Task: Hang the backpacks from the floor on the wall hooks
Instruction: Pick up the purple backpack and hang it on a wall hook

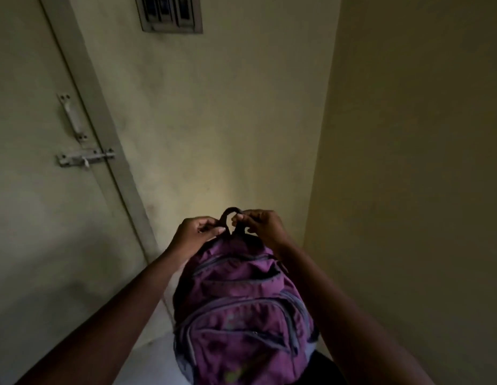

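Note:
A purple backpack (pixel 241 309) with grey zips hangs in front of me, lifted off the floor, its front pockets facing up at me. Its dark top carry loop (pixel 230 213) stands up between my hands. My left hand (pixel 196 233) pinches the left side of the loop. My right hand (pixel 259 225) pinches the right side, spreading the loop apart. No wall hook shows in this view.
A pale door (pixel 33 190) with a handle (pixel 72 118) and a slide bolt (pixel 86 159) stands at the left. A switch panel (pixel 169 12) sits high on the wall ahead. A side wall (pixel 422 162) closes the corner on the right. Pale floor (pixel 155 354) lies below.

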A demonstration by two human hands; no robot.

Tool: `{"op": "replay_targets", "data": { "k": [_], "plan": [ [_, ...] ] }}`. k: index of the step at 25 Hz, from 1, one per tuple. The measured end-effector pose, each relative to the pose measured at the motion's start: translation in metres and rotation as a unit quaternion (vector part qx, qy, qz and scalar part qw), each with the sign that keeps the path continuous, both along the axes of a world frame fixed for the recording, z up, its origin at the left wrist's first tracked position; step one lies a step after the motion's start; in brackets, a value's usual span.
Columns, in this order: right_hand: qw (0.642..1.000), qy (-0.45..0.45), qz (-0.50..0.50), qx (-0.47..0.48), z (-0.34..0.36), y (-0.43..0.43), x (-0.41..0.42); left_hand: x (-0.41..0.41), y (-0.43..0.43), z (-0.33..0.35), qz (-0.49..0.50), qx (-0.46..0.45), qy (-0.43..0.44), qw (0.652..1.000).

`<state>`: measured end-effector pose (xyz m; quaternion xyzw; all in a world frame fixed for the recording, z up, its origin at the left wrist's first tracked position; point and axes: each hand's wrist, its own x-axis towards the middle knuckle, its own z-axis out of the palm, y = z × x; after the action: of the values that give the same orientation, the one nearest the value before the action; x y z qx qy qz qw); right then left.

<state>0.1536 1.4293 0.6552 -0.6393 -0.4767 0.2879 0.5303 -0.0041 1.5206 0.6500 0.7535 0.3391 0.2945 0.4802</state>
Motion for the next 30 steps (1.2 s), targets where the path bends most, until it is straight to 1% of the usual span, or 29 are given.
{"op": "replay_targets", "data": {
  "k": [1,4,6,8,11,13,16,19,21,24,27,30],
  "plan": [
    [1.000,0.013,-0.002,-0.005,0.005,0.003,0.004,0.007,0.003,0.003,-0.001,-0.022,-0.012,1.000],
    [0.999,0.034,-0.003,0.027,0.051,0.046,0.047,0.058,0.040,0.045,0.008,-0.046,-0.115,0.992],
    [0.998,-0.003,-0.023,0.051,0.090,0.073,0.075,0.091,0.065,0.078,0.029,-0.070,-0.184,0.980],
    [0.991,-0.052,-0.078,0.094,0.128,0.101,0.100,0.123,0.091,0.115,0.033,-0.056,-0.227,0.972],
    [0.973,-0.050,-0.151,0.165,0.177,0.134,0.136,0.168,0.120,0.174,0.024,0.017,-0.241,0.970],
    [0.962,-0.038,-0.176,0.204,0.211,0.159,0.162,0.198,0.145,0.215,0.019,0.063,-0.256,0.964],
    [0.950,-0.013,-0.177,0.256,0.265,0.198,0.196,0.236,0.186,0.276,0.018,0.125,-0.275,0.953],
    [0.938,0.009,-0.172,0.301,0.316,0.236,0.221,0.266,0.219,0.330,0.043,0.187,-0.300,0.934],
    [0.928,0.013,-0.172,0.329,0.350,0.259,0.236,0.284,0.238,0.364,0.086,0.267,-0.289,0.915],
    [0.909,0.032,-0.166,0.381,0.398,0.285,0.253,0.304,0.260,0.410,0.130,0.365,-0.303,0.871],
    [0.892,0.036,-0.157,0.423,0.443,0.302,0.268,0.315,0.276,0.452,0.161,0.423,-0.317,0.834],
    [0.874,0.010,-0.151,0.462,0.492,0.321,0.287,0.331,0.291,0.497,0.186,0.472,-0.331,0.796]
  ]
}}
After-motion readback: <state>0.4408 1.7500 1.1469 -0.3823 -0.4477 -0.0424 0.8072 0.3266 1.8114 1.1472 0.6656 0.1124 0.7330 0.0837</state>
